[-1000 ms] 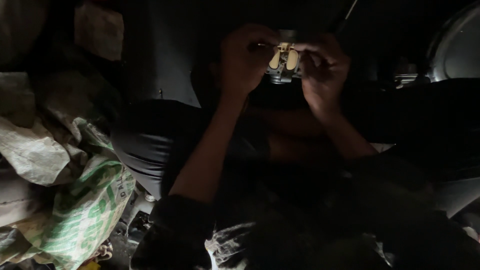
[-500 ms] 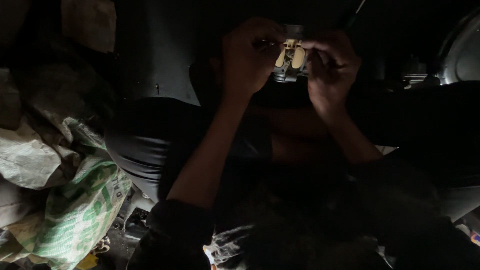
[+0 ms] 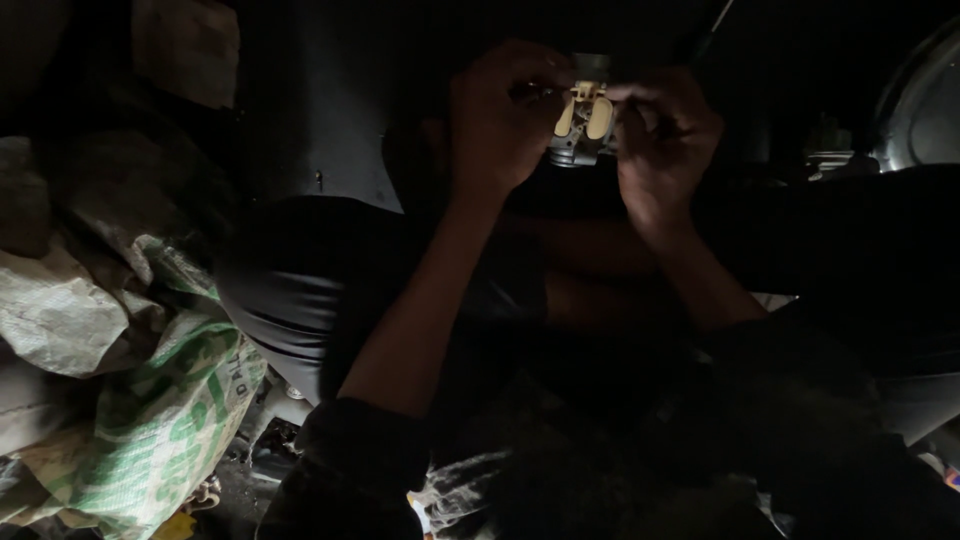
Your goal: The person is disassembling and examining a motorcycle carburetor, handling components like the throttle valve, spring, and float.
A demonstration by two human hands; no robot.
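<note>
Both of my hands are raised in front of me in a very dark place. Together they hold a small metal part with two cream-coloured plastic lobes (image 3: pixel 584 122), which looks like a carburettor piece with its float. My left hand (image 3: pixel 495 125) grips its left side, with the fingers curled over the top. On the right side my right hand (image 3: pixel 665 140) pinches it with the fingertips close to the cream lobes. The rest of the part is hidden behind my fingers.
Woven white and green sacks (image 3: pixel 150 420) are piled at the left. A dark rounded shape (image 3: pixel 300 290), perhaps a tyre or seat, lies under my left forearm. A curved metal rim (image 3: pixel 915 100) shows at the upper right. Small clutter lies on the floor at lower left.
The view has shifted slightly, so my hands and the part sit a little higher and further right. The grip of both hands on the part is the same.
</note>
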